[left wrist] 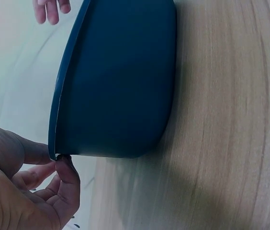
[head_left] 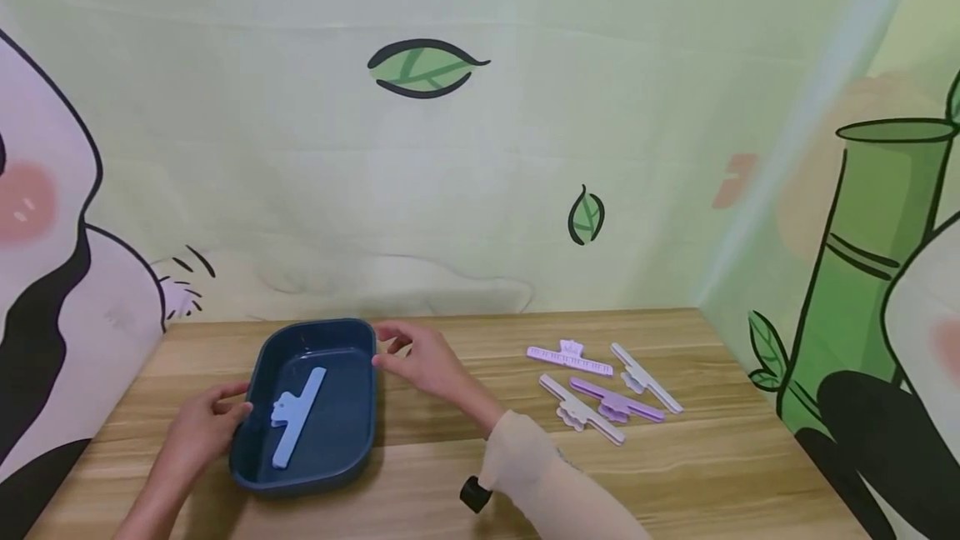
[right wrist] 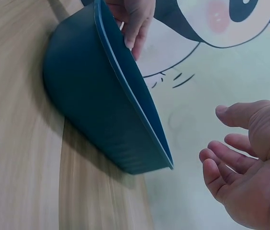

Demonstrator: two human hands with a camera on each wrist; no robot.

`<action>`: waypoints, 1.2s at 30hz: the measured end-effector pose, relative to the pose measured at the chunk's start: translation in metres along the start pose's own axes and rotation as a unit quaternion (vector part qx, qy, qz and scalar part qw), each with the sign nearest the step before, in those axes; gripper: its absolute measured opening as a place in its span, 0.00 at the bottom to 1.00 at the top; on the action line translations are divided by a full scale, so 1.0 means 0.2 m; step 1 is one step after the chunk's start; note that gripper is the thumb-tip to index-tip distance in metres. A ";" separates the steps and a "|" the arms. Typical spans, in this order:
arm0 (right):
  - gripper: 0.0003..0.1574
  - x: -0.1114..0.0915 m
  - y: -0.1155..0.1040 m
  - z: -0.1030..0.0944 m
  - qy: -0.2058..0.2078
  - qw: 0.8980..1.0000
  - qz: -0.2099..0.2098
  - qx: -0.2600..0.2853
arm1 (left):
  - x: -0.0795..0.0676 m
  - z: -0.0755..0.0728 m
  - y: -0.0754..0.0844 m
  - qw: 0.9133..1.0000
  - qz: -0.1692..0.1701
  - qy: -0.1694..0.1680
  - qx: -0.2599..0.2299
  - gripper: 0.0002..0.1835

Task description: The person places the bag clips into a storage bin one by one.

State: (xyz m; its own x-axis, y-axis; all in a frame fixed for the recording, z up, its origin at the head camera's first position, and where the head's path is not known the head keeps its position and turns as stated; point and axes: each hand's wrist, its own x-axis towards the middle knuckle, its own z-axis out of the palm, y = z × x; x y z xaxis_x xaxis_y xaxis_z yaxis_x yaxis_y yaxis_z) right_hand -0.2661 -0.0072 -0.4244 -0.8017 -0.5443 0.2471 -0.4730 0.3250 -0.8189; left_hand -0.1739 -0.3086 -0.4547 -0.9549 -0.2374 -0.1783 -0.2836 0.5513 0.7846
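A dark blue basin (head_left: 352, 448) sits on the left part of the table, with a light blue clip (head_left: 298, 419) lying slantwise inside it. My left hand (head_left: 201, 425) pinches the basin's left rim between thumb and fingers, as the left wrist view shows up close. On the other side, my right hand (head_left: 426, 361) is by the upper right rim. The right wrist view shows a gap between this right hand (right wrist: 257, 163) and the basin (right wrist: 92, 91), its fingers loosely bent around nothing.
Several clips lie on the right of the wooden table (head_left: 450, 482): a lilac ruler-marked clip (head_left: 570, 359), a purple clip (head_left: 618, 401), a pale clip (head_left: 581, 411) and another pale clip (head_left: 648, 380). Behind stands a printed backdrop (head_left: 480, 190) with leaves, bamboo and pandas.
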 end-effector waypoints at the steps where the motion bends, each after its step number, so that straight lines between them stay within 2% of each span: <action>1: 0.29 0.00 0.01 -0.01 0.004 1.000 -0.001 -0.001 | 0.00 0.00 0.00 1.000 0.000 -0.001 -0.002 0.25; 10: 0.27 -0.06 0.05 -0.12 0.022 1.000 -0.010 -0.015 | 0.00 0.01 0.00 1.000 -0.001 0.000 -0.004 0.24; 20: 0.25 -0.14 0.08 -0.25 0.039 0.999 0.006 -0.029 | 0.00 0.01 0.00 1.000 0.007 0.003 0.007 0.25; 36: 0.24 -0.24 0.15 -0.44 0.068 0.996 0.022 -0.047 | 0.02 0.00 0.00 1.000 -0.017 -0.014 0.015 0.26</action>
State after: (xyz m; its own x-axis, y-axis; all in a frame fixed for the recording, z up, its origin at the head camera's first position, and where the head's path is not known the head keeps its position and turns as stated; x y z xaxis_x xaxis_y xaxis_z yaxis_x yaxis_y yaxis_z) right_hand -0.2730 0.0974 -0.4146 -0.8618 -0.4199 0.2847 -0.4629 0.4214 -0.7799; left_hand -0.1767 -0.3096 -0.4556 -0.9464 -0.2345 -0.2221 -0.3187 0.5669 0.7596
